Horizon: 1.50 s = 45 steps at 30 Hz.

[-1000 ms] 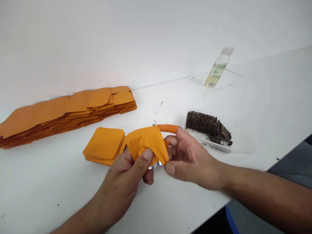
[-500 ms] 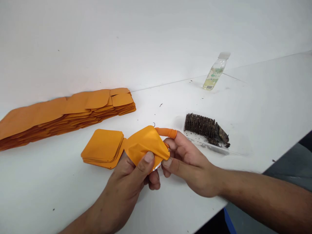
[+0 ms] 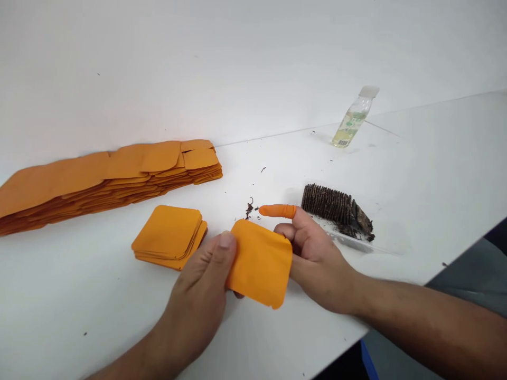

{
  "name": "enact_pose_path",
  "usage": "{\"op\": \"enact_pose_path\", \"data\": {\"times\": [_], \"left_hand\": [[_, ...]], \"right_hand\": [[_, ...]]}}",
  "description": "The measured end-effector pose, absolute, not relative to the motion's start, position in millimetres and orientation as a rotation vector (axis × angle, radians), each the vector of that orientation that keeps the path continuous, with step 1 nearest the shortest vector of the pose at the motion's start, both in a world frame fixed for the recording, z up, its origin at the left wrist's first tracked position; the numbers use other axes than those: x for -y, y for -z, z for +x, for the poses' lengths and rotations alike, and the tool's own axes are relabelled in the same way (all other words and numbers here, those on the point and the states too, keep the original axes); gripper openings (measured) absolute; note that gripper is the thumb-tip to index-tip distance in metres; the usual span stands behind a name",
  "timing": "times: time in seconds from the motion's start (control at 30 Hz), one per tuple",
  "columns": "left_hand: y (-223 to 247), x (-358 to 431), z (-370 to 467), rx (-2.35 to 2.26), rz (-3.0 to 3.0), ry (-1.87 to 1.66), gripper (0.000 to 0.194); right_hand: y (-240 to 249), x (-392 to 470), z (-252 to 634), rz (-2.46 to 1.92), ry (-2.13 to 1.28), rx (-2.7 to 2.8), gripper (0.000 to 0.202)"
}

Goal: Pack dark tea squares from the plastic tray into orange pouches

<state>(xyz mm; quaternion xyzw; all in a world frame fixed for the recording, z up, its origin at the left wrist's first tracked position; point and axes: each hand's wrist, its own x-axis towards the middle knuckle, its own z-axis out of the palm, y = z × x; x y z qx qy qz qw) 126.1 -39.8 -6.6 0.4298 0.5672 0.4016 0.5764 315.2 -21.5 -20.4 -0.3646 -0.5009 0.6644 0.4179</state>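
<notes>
I see L hand (image 3: 200, 285) pinching flat sq. orange pouch (image 3: 259, 264) | R hand (image 3: 319, 269) behind R edge, can't tell grip | low orange pouch stack (image 3: 166, 232) on wht counter (image 3: 119, 316)

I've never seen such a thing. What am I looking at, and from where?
There's no robot: these are a person's two hands, seen from a camera worn on their head. The left hand holds an orange pouch. The right hand, an orange cover on one finger, is at the pouch's right edge; whether it grips is hidden. On the white table lie a short stack and longer row of similar pouches, dark slices in a clear tray, and crumbs. A bottle sits farther back.
</notes>
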Motion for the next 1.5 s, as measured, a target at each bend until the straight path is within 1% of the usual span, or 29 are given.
{"op": "enact_pose_path", "data": {"times": [0.1,0.23,0.27,0.33,0.37,0.4,0.43,0.47,0.5,0.6,0.67,0.87,0.93,1.07,1.13,1.37,1.5], "left_hand": [[5.3,44.1,126.6,-1.336,1.25,-0.792,0.056],[8.9,46.2,123.4,-1.355,1.521,-0.724,0.058],[11.8,46.8,121.9,-1.38,1.58,-0.724,0.055],[19.2,49.0,119.1,-1.43,1.729,-0.787,0.04],[23.3,50.3,118.3,-1.449,1.839,-0.845,0.038],[27.2,51.7,118.0,-1.45,1.975,-0.903,0.054],[30.4,52.7,118.5,-1.43,2.127,-0.946,0.076],[32.8,53.4,119.6,-1.387,2.282,-0.963,0.09],[34.0,53.5,121.4,-1.319,2.422,-0.953,0.094],[32.3,51.6,128.0,-1.133,2.641,-0.83,0.08],[29.1,49.7,131.4,-1.113,2.693,-0.774,0.073],[28.9,44.6,128.8,-1.136,2.766,-0.826,0.053],[31.2,43.5,126.0,-1.126,2.727,-0.837,0.053],[33.7,43.8,124.2,-1.082,2.718,-0.843,0.062],[33.6,44.9,124.8,-1.07,2.706,-0.835,0.063],[29.8,46.1,123.7,-1.053,2.637,-0.859,0.056],[26.2,42.2,122.5,-1.041,2.665,-0.934,0.051]], "right_hand": [[15.6,19.6,315.0,-1.009,-1.732,1.225,0.065],[12.4,17.1,317.1,-0.981,-1.778,1.176,0.072],[12.7,16.8,318.2,-0.985,-1.761,1.186,0.072],[14.6,16.8,320.7,-1.015,-1.71,1.249,0.072],[16.0,17.1,321.9,-1.033,-1.695,1.289,0.073],[17.5,17.3,322.8,-1.049,-1.682,1.326,0.074],[18.8,17.6,323.4,-1.061,-1.67,1.363,0.075],[19.8,17.9,323.5,-1.068,-1.656,1.402,0.076],[20.3,18.2,323.1,-1.071,-1.639,1.447,0.077],[18.4,19.1,319.6,-1.064,-1.609,1.579,0.077],[15.2,20.2,316.8,-1.088,-1.599,1.644,0.08],[3.3,25.5,312.8,-1.16,-1.534,1.861,0.091],[-0.3,26.8,312.7,-1.168,-1.527,1.903,0.093],[-2.7,26.6,313.8,-1.21,-1.536,1.907,0.095],[-0.5,25.6,314.9,-1.216,-1.519,1.877,0.098],[11.7,24.0,317.7,-1.172,-1.416,1.801,0.098],[8.2,20.5,318.9,-1.176,-1.509,1.725,0.094]]}}
